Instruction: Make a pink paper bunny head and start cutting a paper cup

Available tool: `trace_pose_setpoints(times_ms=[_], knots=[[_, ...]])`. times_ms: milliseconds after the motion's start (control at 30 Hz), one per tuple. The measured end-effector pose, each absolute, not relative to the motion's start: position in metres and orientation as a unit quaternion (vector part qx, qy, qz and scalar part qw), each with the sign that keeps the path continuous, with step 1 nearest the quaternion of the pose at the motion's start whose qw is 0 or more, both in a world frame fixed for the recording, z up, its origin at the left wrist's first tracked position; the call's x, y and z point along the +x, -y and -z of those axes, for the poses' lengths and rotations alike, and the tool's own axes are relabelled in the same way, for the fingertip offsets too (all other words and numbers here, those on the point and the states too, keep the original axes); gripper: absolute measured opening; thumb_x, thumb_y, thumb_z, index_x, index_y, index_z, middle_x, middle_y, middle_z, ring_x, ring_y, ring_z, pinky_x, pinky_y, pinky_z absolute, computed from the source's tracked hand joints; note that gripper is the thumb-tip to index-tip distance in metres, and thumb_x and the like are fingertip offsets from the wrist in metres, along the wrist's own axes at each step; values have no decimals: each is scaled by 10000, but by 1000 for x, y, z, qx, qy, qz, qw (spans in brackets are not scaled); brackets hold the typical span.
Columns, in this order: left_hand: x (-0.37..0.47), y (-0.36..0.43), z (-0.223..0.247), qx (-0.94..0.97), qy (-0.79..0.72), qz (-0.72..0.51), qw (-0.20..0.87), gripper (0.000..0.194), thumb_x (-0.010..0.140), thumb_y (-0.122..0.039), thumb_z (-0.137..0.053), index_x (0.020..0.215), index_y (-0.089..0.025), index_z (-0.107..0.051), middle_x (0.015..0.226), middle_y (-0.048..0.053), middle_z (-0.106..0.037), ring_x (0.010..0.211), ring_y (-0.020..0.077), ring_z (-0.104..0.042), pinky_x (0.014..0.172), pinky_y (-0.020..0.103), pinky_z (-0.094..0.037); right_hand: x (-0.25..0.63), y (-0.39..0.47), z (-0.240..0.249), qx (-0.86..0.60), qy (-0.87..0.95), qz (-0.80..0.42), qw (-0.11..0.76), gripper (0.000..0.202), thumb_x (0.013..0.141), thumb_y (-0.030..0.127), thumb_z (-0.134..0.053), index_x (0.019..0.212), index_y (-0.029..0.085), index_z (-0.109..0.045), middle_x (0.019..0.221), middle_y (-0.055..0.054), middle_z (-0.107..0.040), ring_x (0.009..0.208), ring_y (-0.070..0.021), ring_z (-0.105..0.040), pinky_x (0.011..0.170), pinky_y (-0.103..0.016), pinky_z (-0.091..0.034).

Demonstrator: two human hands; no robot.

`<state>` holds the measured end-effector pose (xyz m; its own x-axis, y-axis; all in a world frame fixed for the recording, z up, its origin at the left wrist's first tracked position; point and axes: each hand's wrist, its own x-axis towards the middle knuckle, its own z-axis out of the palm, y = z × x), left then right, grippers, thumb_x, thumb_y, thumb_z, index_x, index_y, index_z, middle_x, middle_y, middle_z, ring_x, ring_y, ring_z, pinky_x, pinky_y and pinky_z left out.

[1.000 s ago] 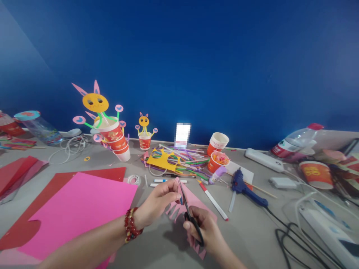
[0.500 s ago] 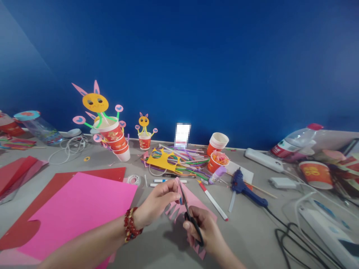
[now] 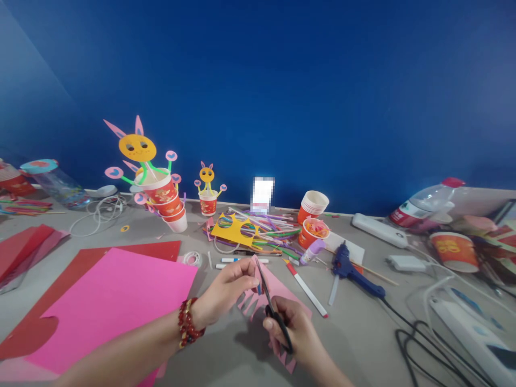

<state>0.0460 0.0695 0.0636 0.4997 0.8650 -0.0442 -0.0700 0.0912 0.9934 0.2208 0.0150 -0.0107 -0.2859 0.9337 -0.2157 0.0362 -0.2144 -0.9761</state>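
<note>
My left hand, with a red bead bracelet on its wrist, pinches a small pink paper piece with a bit of blue on it. Black-handled scissors are in my right hand, thumb and fingers around the handles. Their blades point up and away, alongside the small piece at my left fingertips. Beneath both hands lies a light pink sheet with jagged cuts along its left edge. Whether the blades touch the small piece is too small to tell.
Bright pink paper lies at left. Behind my hands are markers, a yellow cut-out sheet and many pipe cleaners. A blue glue gun and its cable are at right. Decorated cups stand at the back left.
</note>
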Motion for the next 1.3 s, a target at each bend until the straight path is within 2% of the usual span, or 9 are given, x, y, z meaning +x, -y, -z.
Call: trace_pose_setpoints(times_ms=[200,367,567,733,900,1100,1300], knots=[[46,-71,-61,572,-351,-361,647,154,792,-248,-531,674,-173,-466,638,-27,-433,574,100,-326,556,228,-276,221,-15,12,-481,515,-613,359,649,603,783,-669,601,232,-326,389,107,-383,309,-74,-461,335,-163,-285],[45,-72,-58,578,-351,-357,645,144,792,-250,-535,682,-167,-492,673,-6,-501,589,104,-362,561,225,-286,220,-14,10,-490,516,-604,359,640,614,789,-655,600,231,-342,389,109,-379,302,-76,-457,334,-171,-306],[43,-72,-57,575,-351,-360,646,138,790,-251,-543,688,-169,-500,656,-10,-507,577,102,-375,551,226,-287,223,-16,5,-471,522,-625,339,643,609,795,-651,624,226,-353,397,91,-426,330,-89,-497,345,-166,-231],[43,-73,-60,585,-344,-331,656,117,766,-235,-529,676,-164,-507,684,20,-574,600,113,-441,569,232,-318,225,-16,4,-455,517,-636,347,642,608,789,-659,626,225,-353,413,89,-437,341,-86,-499,370,-174,-278],[44,-72,-59,574,-345,-318,672,91,740,-237,-523,687,-167,-500,665,3,-542,562,101,-408,553,232,-319,224,-15,5,-455,511,-641,347,644,598,795,-660,629,225,-361,408,94,-425,333,-90,-494,371,-177,-295],[44,-72,-55,581,-343,-326,662,94,736,-237,-537,681,-169,-502,703,23,-562,671,147,-495,635,262,-374,223,-14,3,-462,506,-645,338,655,576,809,-660,629,221,-374,412,86,-428,346,-94,-494,364,-170,-247],[45,-72,-54,581,-344,-319,664,93,736,-247,-539,696,-166,-516,706,16,-559,666,145,-489,633,262,-368,222,-14,4,-461,501,-648,341,649,578,798,-670,633,218,-384,415,87,-433,350,-93,-496,379,-175,-271]])
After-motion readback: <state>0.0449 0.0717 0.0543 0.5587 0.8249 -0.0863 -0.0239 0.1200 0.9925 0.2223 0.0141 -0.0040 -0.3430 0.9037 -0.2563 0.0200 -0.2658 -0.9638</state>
